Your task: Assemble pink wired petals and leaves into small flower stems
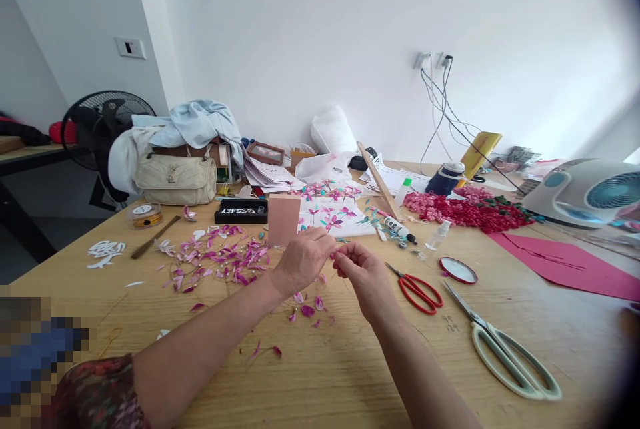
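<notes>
My left hand (307, 257) and my right hand (361, 272) meet above the middle of the wooden table, fingertips together. The right thumb and index finger pinch a small pink bit, seemingly a petal, mostly covered by the fingers. My left hand is closed with its back towards me, so what its fingertips hold is hidden. Beneath the hands lie loose magenta petals (307, 311). Left of them spreads a pile of pink and purple petals (235, 256) with thin stems. Just behind the left hand stands a flat wooden block (284, 219).
Red-handled scissors (420, 293) and larger pale-handled scissors (517, 359) lie at right, near a round red-rimmed lid (459, 270). Finished-looking flowers (330, 218) rest on white sheets behind. A black tray (241, 210), beige bag (175, 179) and white-blue fan (590, 192) stand further out.
</notes>
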The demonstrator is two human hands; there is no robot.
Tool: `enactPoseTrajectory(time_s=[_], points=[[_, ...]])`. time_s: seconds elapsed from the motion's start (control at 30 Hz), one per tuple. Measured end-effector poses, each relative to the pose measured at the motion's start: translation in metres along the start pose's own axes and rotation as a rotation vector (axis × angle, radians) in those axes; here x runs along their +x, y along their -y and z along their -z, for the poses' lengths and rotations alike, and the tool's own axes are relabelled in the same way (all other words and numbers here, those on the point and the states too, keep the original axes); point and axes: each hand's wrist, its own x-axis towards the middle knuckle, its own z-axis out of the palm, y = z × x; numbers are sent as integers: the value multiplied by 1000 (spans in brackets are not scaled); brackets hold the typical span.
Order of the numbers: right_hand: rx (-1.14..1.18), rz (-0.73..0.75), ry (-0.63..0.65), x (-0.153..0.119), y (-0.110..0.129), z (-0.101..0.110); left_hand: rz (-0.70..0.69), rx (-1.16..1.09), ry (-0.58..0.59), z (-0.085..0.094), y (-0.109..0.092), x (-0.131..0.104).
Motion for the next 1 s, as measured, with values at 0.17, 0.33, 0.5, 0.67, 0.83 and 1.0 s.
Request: enactPoseTrajectory(time_s=[0.17,0.33,0.5,0.67,0.83,1.0], points=[[56,-17,4,1,0,3,173,-375,9,5,4,1],[42,-30,30,0,0,3,161,-381,85,4,1,1],[59,-63,62,-1,-1,-2,87,-184,66,-2,1,1],[53,-95,38,0,-2,-4,-45,41,-8,-7,7,-3],[95,-110,56,0,-1,1,148,-321,14,0,6,-1],[33,-85,72,1,-1,2,142,-273,74,2,3,1]])
